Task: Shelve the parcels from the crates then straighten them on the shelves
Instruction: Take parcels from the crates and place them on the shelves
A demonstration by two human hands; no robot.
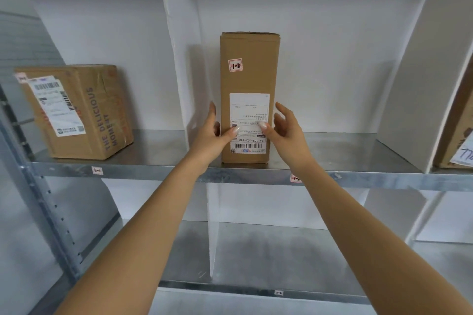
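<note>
**Tall parcel** [249,79]: a brown corrugated carton standing on end in the middle bay of the upper shelf [153,174], close to the front lip.
- Its long axis is vertical, and the broad face points outward, roughly square to the shelf edge.
- The shipping label [249,123] reads upside down, so the carton stands inverted against its print.
- A red-bordered sticker [235,65] marked "1-2" sits upright above the label.

**Handling (judged):**
- The walls look stiff and the top corners are a little crushed.
- It is probably not heavy.
- The footprint is narrow for its height, so a push up high could tip it.
- The best hold is low on the two narrow sides, palms flat.

**Hands:**
- The left hand [211,133] has straight fingers along the carton's left side, with the thumb lying on the front face.
- The right hand [285,128] has spread, relaxed fingers just beside the right side, with the thumb tip on the label.
- Both are wide and bracket the lower third, and neither curls round the carton.
- Whether the fingers touch the sides cannot be told.

**Around it:**
- A white divider [179,46] stands just to the left.
- A squat parcel [74,112] sits in the left bay, turned askew.
- A third parcel [458,130] at the right edge is partly out of view.
</note>
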